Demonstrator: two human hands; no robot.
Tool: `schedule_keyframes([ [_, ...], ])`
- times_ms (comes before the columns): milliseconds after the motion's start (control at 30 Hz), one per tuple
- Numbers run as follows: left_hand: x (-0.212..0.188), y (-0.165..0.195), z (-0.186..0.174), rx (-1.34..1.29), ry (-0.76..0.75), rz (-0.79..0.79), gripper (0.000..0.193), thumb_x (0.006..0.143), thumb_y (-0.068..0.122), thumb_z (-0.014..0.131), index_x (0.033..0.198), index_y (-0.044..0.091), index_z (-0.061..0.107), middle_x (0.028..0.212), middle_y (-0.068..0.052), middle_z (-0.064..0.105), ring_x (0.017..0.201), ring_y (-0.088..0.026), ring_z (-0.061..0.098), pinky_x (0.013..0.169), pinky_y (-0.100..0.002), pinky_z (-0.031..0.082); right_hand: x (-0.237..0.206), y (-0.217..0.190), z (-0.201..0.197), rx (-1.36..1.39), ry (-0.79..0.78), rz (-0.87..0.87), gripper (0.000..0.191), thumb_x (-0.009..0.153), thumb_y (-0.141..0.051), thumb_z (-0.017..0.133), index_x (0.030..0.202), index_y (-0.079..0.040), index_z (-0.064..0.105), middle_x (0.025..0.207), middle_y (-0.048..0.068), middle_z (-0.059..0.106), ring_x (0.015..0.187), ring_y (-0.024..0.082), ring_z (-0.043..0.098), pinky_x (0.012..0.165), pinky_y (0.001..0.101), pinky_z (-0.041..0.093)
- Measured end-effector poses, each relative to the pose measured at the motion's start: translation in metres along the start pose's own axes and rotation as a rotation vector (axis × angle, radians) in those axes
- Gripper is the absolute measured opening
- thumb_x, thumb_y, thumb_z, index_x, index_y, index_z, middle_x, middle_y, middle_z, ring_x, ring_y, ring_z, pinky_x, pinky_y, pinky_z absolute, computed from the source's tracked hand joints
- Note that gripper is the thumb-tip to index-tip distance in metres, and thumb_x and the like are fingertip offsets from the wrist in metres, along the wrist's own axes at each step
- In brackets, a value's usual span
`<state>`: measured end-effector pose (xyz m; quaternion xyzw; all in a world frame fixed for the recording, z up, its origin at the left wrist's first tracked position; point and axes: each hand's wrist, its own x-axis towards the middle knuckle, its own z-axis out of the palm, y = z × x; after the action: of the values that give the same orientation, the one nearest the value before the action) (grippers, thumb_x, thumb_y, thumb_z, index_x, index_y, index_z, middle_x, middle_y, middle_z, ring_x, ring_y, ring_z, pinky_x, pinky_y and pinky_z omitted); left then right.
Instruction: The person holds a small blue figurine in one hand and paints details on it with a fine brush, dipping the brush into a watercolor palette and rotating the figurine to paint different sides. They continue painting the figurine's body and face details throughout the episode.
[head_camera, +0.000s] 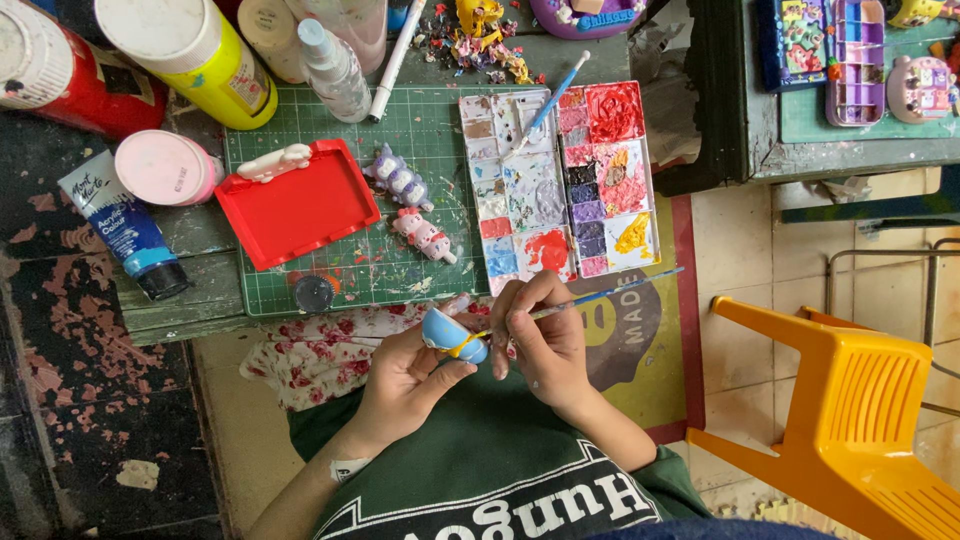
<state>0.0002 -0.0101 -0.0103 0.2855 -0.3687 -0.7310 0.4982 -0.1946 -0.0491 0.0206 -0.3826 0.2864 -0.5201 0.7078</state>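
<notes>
Below, both hands pinch — left hand a blue figurine, right hand a paintbrush — beside the green cutting mat.

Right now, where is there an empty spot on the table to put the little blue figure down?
The red tray holds only a small white piece at its top edge, so its middle is bare. The green cutting mat is also bare between the spray bottle and the paint palette. The top edge is crowded with bottles and scraps.
</notes>
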Motion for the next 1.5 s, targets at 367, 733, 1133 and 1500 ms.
schedule_keyframes([
  [367,0.002,0.004,0.001,-0.020,0.018,-0.026,0.054,0.098,-0.006,0.067,0.148,-0.004,0.047,0.140,-0.016,0.062,0.124,-0.016,0.062,0.109,-0.034,0.051,0.002,0.000,0.000,0.001,0.026,0.007,0.011,0.111,-0.010,0.051,0.107,-0.005,0.041,0.095,0.015,0.056,0.062,0.017,0.057,0.053,0.0275,0.051],
  [733,-0.001,-0.008,-0.003,-0.041,0.022,-0.027,0.044,0.099,-0.002,0.067,0.140,-0.007,0.053,0.150,-0.008,0.055,0.121,-0.014,0.062,0.107,-0.034,0.052,-0.001,0.005,-0.003,0.109,0.184,-0.028,0.008,0.113,-0.012,0.046,0.110,-0.008,0.041,0.091,0.011,0.051,0.057,0.016,0.051,0.052,0.0273,0.049],
  [1133,0.016,0.034,0.002,0.612,0.280,0.109,0.052,0.091,0.007,0.076,0.138,-0.004,0.057,0.108,-0.008,0.069,0.087,-0.011,0.074,0.073,-0.026,0.061,0.010,-0.001,-0.019,-0.084,0.314,-0.224,0.004,0.112,-0.007,0.048,0.114,-0.007,0.045,0.097,0.009,0.054,0.074,0.015,0.055,0.061,0.0298,0.051],
  [1500,0.018,0.042,0.005,0.883,0.444,0.268,0.035,0.079,0.008,0.088,0.107,0.001,0.067,0.094,-0.005,0.071,0.072,-0.009,0.068,0.064,-0.024,0.055,0.006,0.016,-0.012,-0.042,0.152,-0.110,0.005,0.111,-0.006,0.050,0.112,-0.005,0.045,0.092,0.015,0.059,0.076,0.020,0.062,0.068,0.0337,0.055],
])
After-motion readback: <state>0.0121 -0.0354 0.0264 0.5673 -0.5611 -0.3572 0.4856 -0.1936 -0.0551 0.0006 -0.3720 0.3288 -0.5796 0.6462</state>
